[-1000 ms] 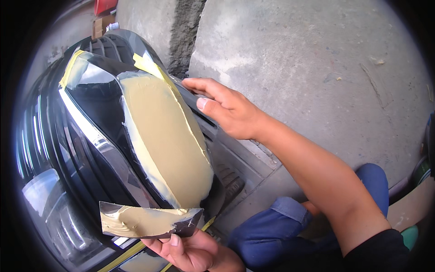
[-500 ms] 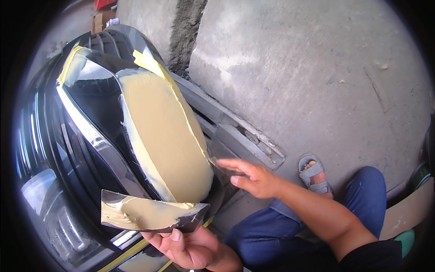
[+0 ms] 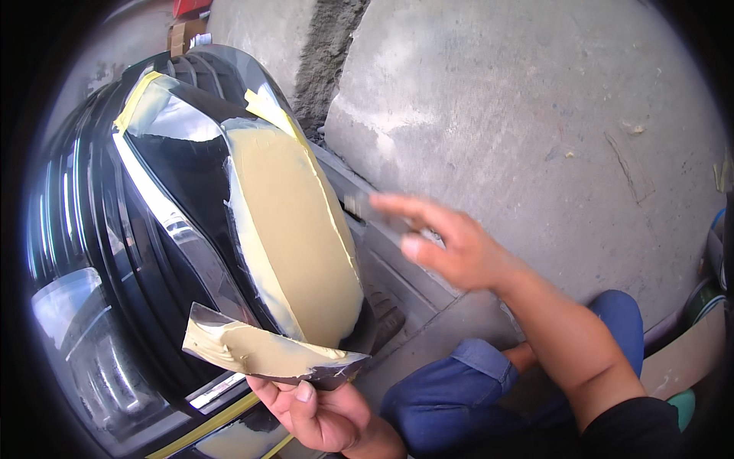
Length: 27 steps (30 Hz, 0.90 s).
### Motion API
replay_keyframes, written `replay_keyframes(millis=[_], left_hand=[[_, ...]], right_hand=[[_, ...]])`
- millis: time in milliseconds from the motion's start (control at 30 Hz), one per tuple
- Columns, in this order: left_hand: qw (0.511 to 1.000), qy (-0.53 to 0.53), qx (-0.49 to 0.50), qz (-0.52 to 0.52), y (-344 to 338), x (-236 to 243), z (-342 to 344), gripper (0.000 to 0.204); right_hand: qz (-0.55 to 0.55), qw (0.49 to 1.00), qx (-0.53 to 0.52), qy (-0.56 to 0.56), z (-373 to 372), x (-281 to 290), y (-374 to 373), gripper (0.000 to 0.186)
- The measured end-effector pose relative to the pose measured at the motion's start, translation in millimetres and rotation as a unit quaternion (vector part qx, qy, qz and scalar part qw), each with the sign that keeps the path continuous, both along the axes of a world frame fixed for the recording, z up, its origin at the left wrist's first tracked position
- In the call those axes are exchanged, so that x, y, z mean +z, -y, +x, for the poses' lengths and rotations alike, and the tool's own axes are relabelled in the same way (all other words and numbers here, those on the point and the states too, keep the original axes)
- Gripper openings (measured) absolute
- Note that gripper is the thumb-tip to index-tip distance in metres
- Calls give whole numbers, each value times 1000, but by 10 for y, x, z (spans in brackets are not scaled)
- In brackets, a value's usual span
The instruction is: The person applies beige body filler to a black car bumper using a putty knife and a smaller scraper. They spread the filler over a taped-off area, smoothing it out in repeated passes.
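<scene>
A dark flexible spreader plate (image 3: 260, 346) loaded with beige paste is gripped in my left hand (image 3: 313, 417) over the lower part of a glossy black car's corner panel (image 3: 180, 164). A long smooth patch of beige filler (image 3: 283, 214) covers the panel's right section, with pale smeared edges and a fine ridge along its right side. Yellow masking tape (image 3: 134, 99) edges the top left of the worked area, and another loose strip (image 3: 267, 111) sticks up at the top right. My right hand (image 3: 451, 245), blurred, hovers right of the filler with fingers apart, holding nothing.
Grey cracked concrete floor (image 3: 527, 130) spreads to the right, with a broken rough seam above the car. My bent jeans-clad legs (image 3: 436, 390) are below. A red object (image 3: 189, 8) and a cardboard box (image 3: 183, 34) stand at the top, a cardboard sheet (image 3: 680, 359) at lower right.
My right hand dropped from beside the filler's upper edge, then rose partway and shifted right. The plate in my left hand is a little higher and farther right in the view.
</scene>
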<state>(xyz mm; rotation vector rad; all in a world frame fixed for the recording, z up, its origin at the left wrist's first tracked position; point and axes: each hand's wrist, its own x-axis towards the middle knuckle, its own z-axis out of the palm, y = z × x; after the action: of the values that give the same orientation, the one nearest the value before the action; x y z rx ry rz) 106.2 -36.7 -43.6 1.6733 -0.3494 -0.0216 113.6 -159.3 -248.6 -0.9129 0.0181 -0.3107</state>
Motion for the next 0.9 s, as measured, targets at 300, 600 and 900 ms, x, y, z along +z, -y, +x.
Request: replay_keyframes(millis=[300,600,900], left_hand=[[998,43,45,19,-94,2,-25,70],[999,17,30,18,-14,-37,-20,69],[996,-80,32,-33,-29,-7,-9,67]], right_hand=[[-63,993,-103,15,656,125,-177,49],[62,998,10,-13,-259,107,-989,51],[88,962,37,256,-531,536,-74,50]])
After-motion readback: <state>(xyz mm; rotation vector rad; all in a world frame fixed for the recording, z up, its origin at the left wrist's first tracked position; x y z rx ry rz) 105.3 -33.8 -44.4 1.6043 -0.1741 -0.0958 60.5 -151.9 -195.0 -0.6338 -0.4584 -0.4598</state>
